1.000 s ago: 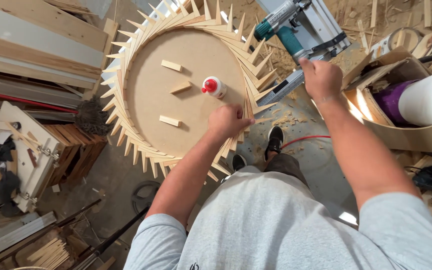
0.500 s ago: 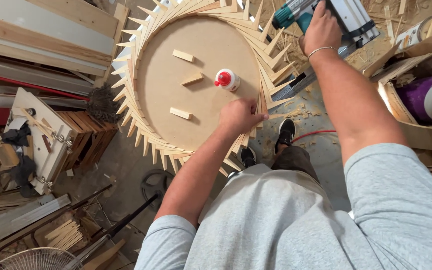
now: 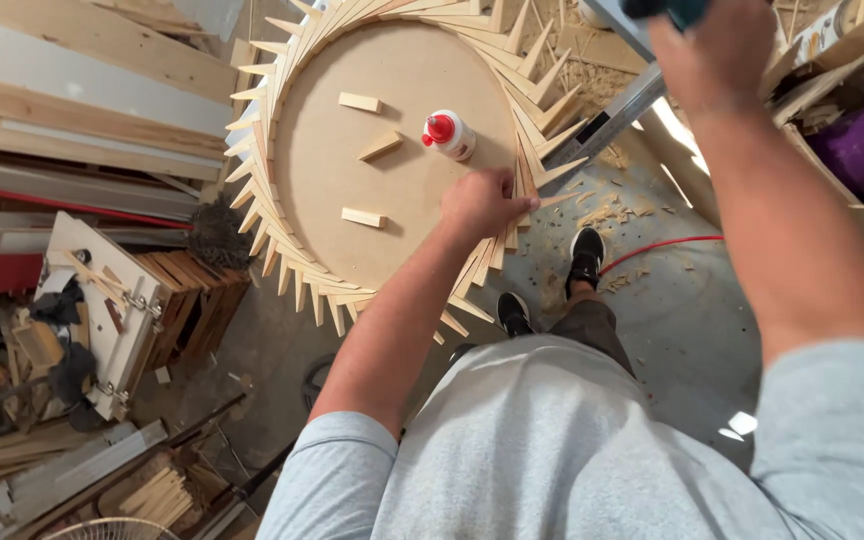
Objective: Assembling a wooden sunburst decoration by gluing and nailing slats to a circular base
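In the head view, the left hand presses on the lower right rim of a round wooden disc, fingers curled together over the thin wooden slats that fan out around its edge like sun rays. A glue bottle with a red cap lies on the disc just above that hand, near three small wooden blocks. The right hand is raised at the top edge, closed around a teal power tool that is mostly cut off. Wood shavings litter the floor beside black shoes.
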